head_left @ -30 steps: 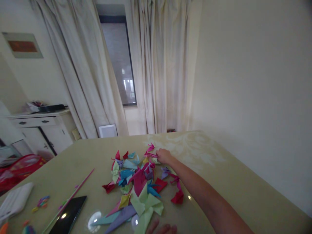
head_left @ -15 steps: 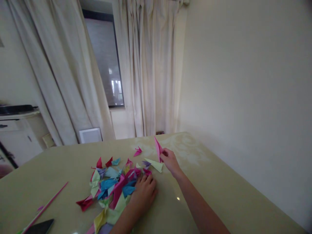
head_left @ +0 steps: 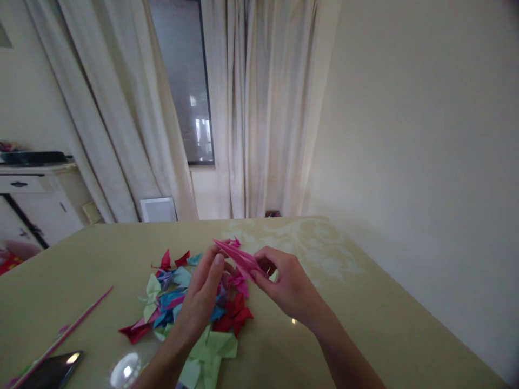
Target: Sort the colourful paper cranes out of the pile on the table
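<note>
A folded piece of pink paper (head_left: pixel 240 258), narrow and pointed, is pinched at its right end between the thumb and fingers of my right hand (head_left: pixel 290 281). My left hand (head_left: pixel 205 286) is raised by the paper's pointed left end. Its thumb stands apart and its fingers bend behind the paper, so I cannot tell if they touch it. Beneath both hands lies a pile of folded paper cranes (head_left: pixel 168 310) in blue, green, red and pink. A red paper crane (head_left: pixel 234 315) and a pale green one (head_left: pixel 211 351) show at the near side of the pile.
On the table (head_left: pixel 324 346) at the left lie a long pink stick (head_left: pixel 77 324) and a dark phone-like slab (head_left: pixel 52 370). A clear round object (head_left: pixel 125 370) sits near my left forearm. A white wall (head_left: pixel 425 162) runs along the right side; curtains (head_left: pixel 271 108) hang behind.
My left hand has lifted off the pile to the pink paper. My right hand has brought the paper left and nearer, tipping it from upright to slanted. The view has shifted slightly.
</note>
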A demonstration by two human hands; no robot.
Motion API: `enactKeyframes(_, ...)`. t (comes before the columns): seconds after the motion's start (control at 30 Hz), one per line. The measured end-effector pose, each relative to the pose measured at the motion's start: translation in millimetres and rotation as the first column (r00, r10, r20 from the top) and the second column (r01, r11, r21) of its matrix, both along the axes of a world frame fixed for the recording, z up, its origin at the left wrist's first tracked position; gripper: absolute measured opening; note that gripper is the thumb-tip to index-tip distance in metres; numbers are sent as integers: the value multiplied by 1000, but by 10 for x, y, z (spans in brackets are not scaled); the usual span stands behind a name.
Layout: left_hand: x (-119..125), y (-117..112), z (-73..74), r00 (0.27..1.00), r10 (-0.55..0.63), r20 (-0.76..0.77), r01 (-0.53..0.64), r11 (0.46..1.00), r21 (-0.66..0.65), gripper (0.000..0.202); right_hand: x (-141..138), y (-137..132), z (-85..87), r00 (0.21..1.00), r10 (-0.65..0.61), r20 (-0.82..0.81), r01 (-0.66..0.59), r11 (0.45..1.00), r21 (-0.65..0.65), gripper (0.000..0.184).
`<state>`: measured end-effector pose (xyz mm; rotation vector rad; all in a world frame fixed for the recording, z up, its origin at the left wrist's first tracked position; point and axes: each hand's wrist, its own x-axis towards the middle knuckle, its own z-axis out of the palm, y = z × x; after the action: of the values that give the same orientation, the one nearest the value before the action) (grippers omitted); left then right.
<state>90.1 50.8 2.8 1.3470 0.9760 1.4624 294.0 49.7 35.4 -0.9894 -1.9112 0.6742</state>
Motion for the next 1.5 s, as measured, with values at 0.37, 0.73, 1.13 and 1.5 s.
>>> enactKeyframes(0.37,46,-61,135,992,-103,79,101,994,28,38,-45,-235,162,982,-158,105,129,961,243,12)
enactKeyframes(0.73,-170,-30,178,982,-188,-17,188,981,34,41,32,-275,215,951,-308,11,283,888,362,15)
enactKeyframes(1.13,453,26,-754,279,-59,-958,305,952,30,48,377,-89,221,849,-501,168,429,839,334,23)
enactKeyframes(1.5,670,121,-1280,227,35,-973,387,914,124,60,394,246,-33,749,-521,409,518,846,128,24)
